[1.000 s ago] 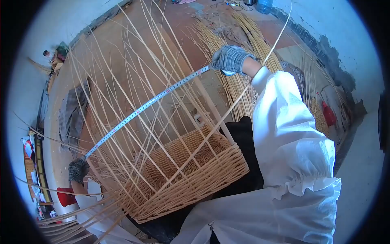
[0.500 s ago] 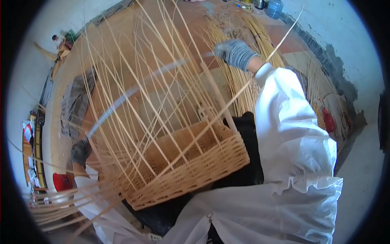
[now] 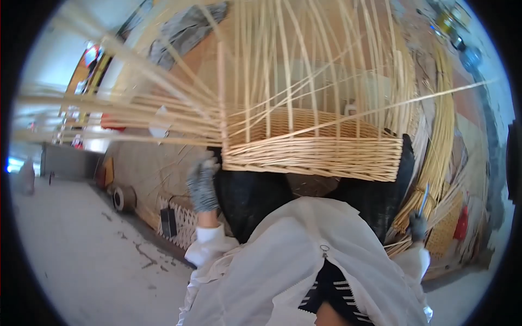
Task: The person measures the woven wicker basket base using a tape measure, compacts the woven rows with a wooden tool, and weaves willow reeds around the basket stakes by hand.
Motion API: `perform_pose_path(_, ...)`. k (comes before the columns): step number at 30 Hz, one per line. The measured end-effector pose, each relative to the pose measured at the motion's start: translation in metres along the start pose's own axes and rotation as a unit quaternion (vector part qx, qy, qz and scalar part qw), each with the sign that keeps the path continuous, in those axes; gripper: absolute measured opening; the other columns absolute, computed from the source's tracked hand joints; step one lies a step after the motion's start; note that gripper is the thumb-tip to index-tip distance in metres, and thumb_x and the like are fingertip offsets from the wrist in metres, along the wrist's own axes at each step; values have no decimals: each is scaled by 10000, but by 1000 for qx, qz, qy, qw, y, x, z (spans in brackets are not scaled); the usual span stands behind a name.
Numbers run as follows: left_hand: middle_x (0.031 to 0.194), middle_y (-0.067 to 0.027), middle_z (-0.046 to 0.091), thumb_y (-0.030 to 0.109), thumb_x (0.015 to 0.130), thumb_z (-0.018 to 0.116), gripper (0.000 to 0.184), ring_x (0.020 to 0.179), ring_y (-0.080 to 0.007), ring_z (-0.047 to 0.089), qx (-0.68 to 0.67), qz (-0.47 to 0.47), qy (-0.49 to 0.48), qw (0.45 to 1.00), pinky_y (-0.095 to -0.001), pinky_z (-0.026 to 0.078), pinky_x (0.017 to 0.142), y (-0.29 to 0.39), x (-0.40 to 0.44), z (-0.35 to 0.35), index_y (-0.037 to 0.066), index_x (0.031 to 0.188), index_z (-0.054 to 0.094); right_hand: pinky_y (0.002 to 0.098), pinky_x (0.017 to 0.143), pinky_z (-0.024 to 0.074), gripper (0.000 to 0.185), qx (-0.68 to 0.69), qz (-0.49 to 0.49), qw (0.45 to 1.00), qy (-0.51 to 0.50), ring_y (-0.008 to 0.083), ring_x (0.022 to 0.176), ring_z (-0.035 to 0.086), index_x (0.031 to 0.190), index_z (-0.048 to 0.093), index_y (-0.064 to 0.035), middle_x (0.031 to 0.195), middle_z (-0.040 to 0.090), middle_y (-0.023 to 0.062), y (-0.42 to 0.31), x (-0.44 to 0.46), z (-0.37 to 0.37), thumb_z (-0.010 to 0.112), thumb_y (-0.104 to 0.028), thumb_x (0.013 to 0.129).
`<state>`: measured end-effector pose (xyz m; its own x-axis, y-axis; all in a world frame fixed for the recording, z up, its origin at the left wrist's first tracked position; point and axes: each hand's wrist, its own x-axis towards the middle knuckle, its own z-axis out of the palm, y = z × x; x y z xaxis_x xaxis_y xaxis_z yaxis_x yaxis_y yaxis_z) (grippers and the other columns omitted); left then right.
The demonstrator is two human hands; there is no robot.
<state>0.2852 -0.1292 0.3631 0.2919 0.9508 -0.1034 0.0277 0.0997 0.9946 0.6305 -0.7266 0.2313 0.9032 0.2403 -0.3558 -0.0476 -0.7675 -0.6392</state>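
A woven wicker basket (image 3: 312, 157) with tall upright willow rods (image 3: 288, 70) rests across my dark-clad thighs, its long side facing me. My left hand (image 3: 202, 187), in a grey striped glove, is beside the basket's left corner. Its fingers point up, slightly blurred, and seem to hold nothing; whether they touch the wicker I cannot tell. Low at the far right, my gloved right hand (image 3: 417, 225) is closed on a slim bluish blade-like strip (image 3: 424, 196) that points upward. One pale rod (image 3: 424, 98) slants across the basket's front to the upper right.
Many rods (image 3: 130, 122) fan out to the left from the basket's corner. A bundle of long willow rods (image 3: 440, 130) lies on the floor at right. A grey cloth (image 3: 187, 35) lies beyond, a blue water bottle (image 3: 471, 58) upper right, and a black box (image 3: 169, 221) lower left.
The basket has gone from tilted to level as the view swung round. A long grey strip no longer stretches between my hands. My right hand has dropped from above the basket to the lower right.
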Motion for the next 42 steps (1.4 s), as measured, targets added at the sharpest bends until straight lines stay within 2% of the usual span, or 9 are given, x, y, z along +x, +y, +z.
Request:
perform_pose_path(5, 1170, -127, 528, 66, 715, 715, 602, 1047, -194, 528, 136, 132, -169, 967, -302, 429, 908, -33, 11, -6, -4, 1250, 447, 372, 679, 483, 343, -360, -281, 840, 292, 262, 723, 603, 1067, 555, -13, 853, 623, 133, 28, -4, 24, 614, -217, 797)
perform_pose_path(9, 1213, -180, 490, 80, 606, 751, 722, 1120, -327, 472, 352, 316, -184, 862, -357, 377, 977, -17, 20, -7, 40, 1261, 449, 235, 744, 478, 431, 393, -178, 898, -81, 163, 824, 611, 1166, 501, -14, 975, 616, 86, -268, -39, 54, 600, -281, 843)
perform_pose_path(12, 1192, -181, 503, 120, 598, 763, 725, 1103, -331, 481, 411, 329, -194, 828, -367, 386, 968, -14, 28, -13, 38, 1251, 459, 319, 834, 492, 262, 152, -466, 872, 7, 204, 1097, 497, 1128, 472, -13, 1049, 561, 135, -372, -21, 137, 499, -131, 895)
perform_pose_path(21, 1124, -162, 557, 231, 624, 777, 665, 1080, -315, 507, 412, 365, -213, 807, -380, 399, 946, -24, 37, -27, 16, 1194, 511, 433, 748, 503, 72, 798, -85, 491, -340, 157, 504, 472, 870, 490, -85, 556, 402, -17, -462, -34, 295, 502, -152, 892)
perform_pose_path(24, 1158, -165, 541, 225, 662, 752, 659, 1087, -324, 500, 402, 363, -221, 811, -388, 397, 946, -30, 39, -27, 28, 1230, 481, 464, 738, 501, 60, 633, -233, 693, -254, 130, 500, 438, 839, 482, -89, 569, 399, -10, -432, -15, 320, 496, -126, 885)
perform_pose_path(32, 837, -151, 628, 185, 831, 601, 248, 789, -335, 593, 369, 436, -119, 812, -408, 477, 709, 31, 22, 59, 36, 1029, 583, 470, 749, 495, 71, 741, -192, 550, -335, 169, 686, 510, 891, 504, -86, 785, 491, 41, -413, 7, 331, 437, -64, 893)
perform_pose_path(34, 827, -195, 611, 418, 861, 509, 403, 808, -362, 577, 531, 132, -219, 808, -428, 467, 725, -10, 57, 82, 28, 880, 610, 458, 757, 481, 100, 528, -353, 727, -260, 180, 817, 506, 882, 515, -106, 922, 480, 17, -418, -10, 298, 426, -60, 877)
perform_pose_path(40, 759, -158, 619, 363, 805, 630, 337, 702, -280, 574, 352, 7, -308, 884, -363, 456, 676, 1, 62, 80, 36, 881, 624, 341, 679, 447, 56, 728, -124, 585, -336, 227, 794, 517, 813, 540, -119, 788, 485, 71, -431, 36, 203, 485, -127, 813)
perform_pose_path(42, 753, -175, 614, 342, 795, 648, 311, 686, -292, 565, 399, 59, -240, 883, -361, 457, 674, -11, 60, 81, 38, 853, 627, 346, 630, 437, 55, 144, -481, 859, -102, 239, 718, 525, 772, 521, -75, 709, 480, 66, -495, 39, 182, 519, -116, 808)
